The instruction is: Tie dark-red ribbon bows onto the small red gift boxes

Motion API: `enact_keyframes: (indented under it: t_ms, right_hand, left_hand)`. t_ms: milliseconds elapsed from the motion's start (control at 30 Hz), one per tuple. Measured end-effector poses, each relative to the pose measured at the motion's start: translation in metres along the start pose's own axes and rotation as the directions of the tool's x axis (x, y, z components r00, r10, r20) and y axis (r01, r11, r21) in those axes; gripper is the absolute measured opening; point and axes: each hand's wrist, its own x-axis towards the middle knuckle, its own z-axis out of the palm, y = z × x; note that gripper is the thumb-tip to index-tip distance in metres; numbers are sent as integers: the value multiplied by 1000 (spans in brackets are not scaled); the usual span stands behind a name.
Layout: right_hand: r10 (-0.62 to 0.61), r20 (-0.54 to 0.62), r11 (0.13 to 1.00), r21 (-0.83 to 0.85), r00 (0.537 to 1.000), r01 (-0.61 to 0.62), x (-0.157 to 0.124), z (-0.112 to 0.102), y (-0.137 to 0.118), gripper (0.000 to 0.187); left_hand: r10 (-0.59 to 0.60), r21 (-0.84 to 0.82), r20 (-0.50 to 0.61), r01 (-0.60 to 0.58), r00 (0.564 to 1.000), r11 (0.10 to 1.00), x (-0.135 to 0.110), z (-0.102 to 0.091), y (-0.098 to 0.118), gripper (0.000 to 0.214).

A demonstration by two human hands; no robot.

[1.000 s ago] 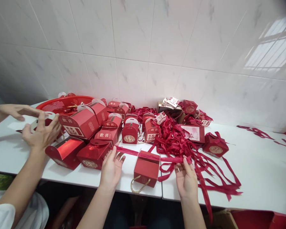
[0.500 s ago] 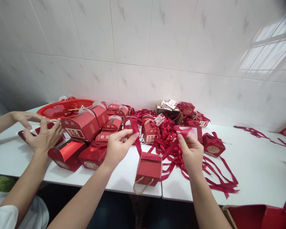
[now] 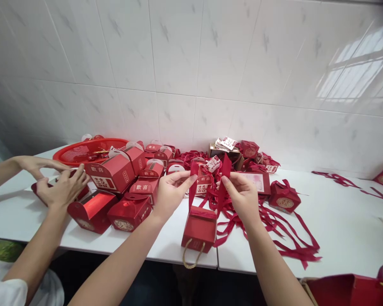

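A small red gift box [image 3: 199, 229] with a gold cord handle [image 3: 191, 267] stands at the table's front edge. A dark red ribbon [image 3: 221, 193] runs across its top, and both ends rise from it. My left hand [image 3: 172, 193] pinches the left end between thumb and fingers. The right end is pinched in my right hand [image 3: 242, 195], level with the left one above the box. Behind my hands lies a tangled heap of red ribbons [image 3: 293, 250], partly hidden by them.
At left, a co-worker's hands [image 3: 59, 187] handle a red box. Several red gift boxes [image 3: 110, 174] are piled beside them, with a red plastic basket [image 3: 62, 159] behind. Cards [image 3: 226, 143] sit near the wall. A red bag [image 3: 351, 291] is at lower right.
My hands have come closer together with the ribbon ends, which now stand more upright over the box. The gold cord handle hangs more visibly in front.
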Motion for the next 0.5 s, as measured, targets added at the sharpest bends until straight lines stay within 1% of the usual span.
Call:
enact_keyframes:
  t_ms: [67,133,300,433,500]
  right_hand:
    - [-12,-16,1000,2,1000,12,-1,-2,1,17]
    - [-10,-25,1000,13,1000,10,-2,-3,1,17]
    - [63,-6,994,94,998,-62,-4,-4,2,18]
    - [60,1,994,95,998,-60,-6,-1,6,18]
    - [49,-2,994,95,999,-49,-6,0,7,17]
  left_hand:
    - [-37,-65,-29,35,999,997,-1,-2,-1,29]
    - [-65,-102,-31,61,997,993,-2,-4,-3,31]
    - [-109,-155,-5,107,994,982,-3,-10,-5,30]
    - [-118,-167,-33,111,992,980,-2,-13,-2,32]
    - [-103,-165,-22,98,994,981,-1,-15,1,31]
